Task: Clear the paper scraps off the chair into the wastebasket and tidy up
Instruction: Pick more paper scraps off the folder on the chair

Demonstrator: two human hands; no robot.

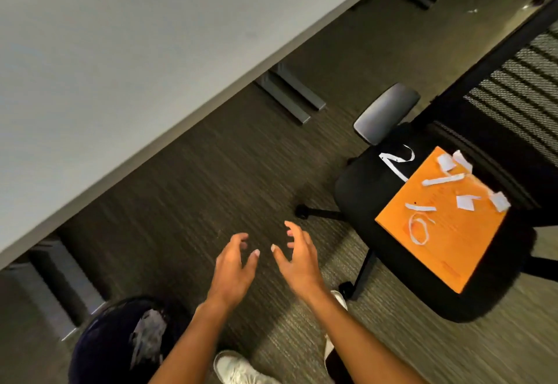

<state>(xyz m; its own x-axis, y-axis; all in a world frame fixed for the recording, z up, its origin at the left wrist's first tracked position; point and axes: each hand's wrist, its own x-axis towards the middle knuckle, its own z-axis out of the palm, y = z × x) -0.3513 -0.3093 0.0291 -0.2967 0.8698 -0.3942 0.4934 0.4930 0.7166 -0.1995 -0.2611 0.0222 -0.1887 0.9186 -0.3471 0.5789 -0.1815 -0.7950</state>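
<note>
Both bare hands hang over the dark carpeted floor (211, 172), holding nothing; the left hand (234, 266) has its fingers spread and loosely bent, and the right hand (297, 263) just beside it is likewise wide, thumbs nearly facing. The white paper scraps (447, 190), strips and small torn pieces, lie on a flat orange paper envelope (447, 241) that rests on the seat of the black swivel office chair (362, 190); most sit toward the envelope's far corner, and one curled strip (397, 160) lies off its far-left edge on the seat itself; the hands are well apart from them. A round dark wastebasket (120, 341) with pale scraps inside stands on the floor near the left forearm, beside a white shoe (238, 368); a pale grey worktop (136, 36) crosses the upper left.
</note>
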